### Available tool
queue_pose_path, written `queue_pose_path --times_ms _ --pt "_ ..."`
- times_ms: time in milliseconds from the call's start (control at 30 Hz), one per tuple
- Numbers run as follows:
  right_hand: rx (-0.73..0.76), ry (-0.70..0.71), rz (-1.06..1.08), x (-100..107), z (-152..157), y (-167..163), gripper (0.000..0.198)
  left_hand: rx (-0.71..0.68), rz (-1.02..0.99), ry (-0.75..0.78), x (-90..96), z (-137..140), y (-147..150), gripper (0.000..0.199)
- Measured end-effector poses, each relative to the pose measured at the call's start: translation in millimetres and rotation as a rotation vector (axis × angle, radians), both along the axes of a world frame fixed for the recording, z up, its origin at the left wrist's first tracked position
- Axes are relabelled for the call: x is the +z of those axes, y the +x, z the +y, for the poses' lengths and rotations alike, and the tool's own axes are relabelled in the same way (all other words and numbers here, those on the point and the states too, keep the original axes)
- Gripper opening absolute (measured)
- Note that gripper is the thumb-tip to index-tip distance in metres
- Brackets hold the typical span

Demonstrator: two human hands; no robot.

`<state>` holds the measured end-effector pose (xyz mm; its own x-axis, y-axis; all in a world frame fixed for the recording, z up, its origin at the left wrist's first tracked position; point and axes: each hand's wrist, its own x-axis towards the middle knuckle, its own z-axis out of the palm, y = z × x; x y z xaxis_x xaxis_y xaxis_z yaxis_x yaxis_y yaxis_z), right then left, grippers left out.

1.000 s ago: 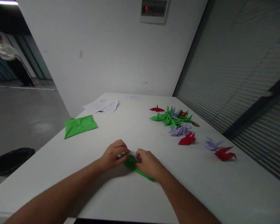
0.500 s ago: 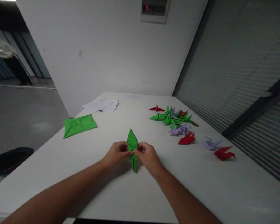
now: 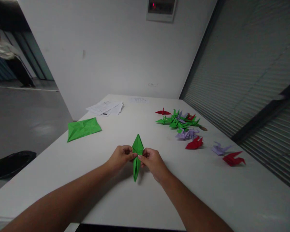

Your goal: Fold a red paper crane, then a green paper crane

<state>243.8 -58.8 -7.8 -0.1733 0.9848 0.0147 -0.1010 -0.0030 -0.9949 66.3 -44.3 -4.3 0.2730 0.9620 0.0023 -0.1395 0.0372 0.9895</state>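
A long, narrow piece of folded green origami paper is held upright between my two hands, just above the white table. Its wider diamond part points away from me, and a slim split part points toward me. My left hand pinches its left edge near the middle, thumb on top. On the opposite edge my right hand pinches it the same way. Both thumbs nearly meet at the paper's centre; the fingertips behind the paper are hidden.
A creased green sheet lies at the left edge, with printed papers behind it. Several folded paper cranes are heaped at the right, and a red crane lies nearer. A black bin and a person are left of the table.
The near, slim end of the folded green paper has swung slightly left and toward me, and its split shows more. Both hands keep their pinch. The view has shifted a little.
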Motion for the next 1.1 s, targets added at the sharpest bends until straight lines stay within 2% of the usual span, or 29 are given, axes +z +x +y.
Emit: queue_pose_path --times_ms 200,367,533,667,800,1100 --pt "-0.034 -0.051 0.042 1 1 2 0.037 -0.017 -0.153 0.088 -4.7 -1 1 0.045" --pt "-0.038 -0.020 0.027 1 1 3 0.037 -0.088 -0.056 0.186 -6.1 0 1 0.041" --pt "-0.025 0.034 0.018 1 2 3 0.037 -0.093 -0.069 0.157 -7.6 1 0 0.039" --pt "-0.040 0.082 0.039 -1 4 5 0.040 -0.110 -0.092 0.125 -5.3 1 -2 0.029" --pt "-0.058 0.125 0.000 -3 6 9 0.036 -0.191 -0.139 0.114 -1.0 -1 -4 0.028" --pt "-0.024 0.116 0.020 -2 6 9 0.028 -0.256 -0.114 0.149 -5.0 0 -5 0.030"
